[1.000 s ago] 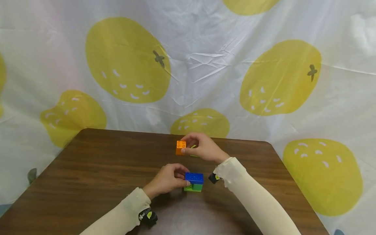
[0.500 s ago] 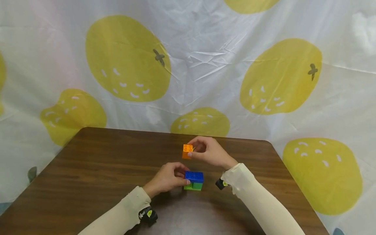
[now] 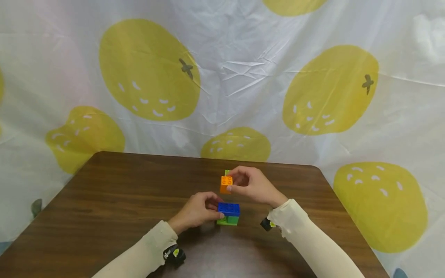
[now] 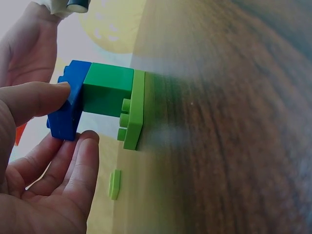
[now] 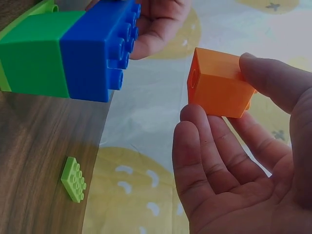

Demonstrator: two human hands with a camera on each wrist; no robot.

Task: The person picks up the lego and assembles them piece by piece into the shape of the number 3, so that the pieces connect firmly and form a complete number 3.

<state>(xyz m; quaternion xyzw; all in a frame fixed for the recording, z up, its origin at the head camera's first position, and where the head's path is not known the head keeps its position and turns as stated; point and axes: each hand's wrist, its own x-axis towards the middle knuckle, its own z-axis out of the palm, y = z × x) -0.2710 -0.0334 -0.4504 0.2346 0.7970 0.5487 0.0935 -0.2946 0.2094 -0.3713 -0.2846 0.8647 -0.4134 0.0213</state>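
Orange brick in the air, not yet on stack.
Right hand (image 3: 255, 185) pinches orange brick (image 3: 226, 184) at 12 o'clock of blue brick (image 3: 228, 209); left hand (image 3: 197, 210) pinches blue-on-green stack on lime plate (image 3: 227, 222), mid-table (image 3: 104, 200). Small lime plate (image 5: 73, 179) unused.

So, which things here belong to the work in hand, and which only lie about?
In use:
- orange brick, pinched by the right hand
- blue brick on the green brick and light green plate, steadied by the left hand

Lying about:
- small light green plate on the table
- fruit-print cloth behind
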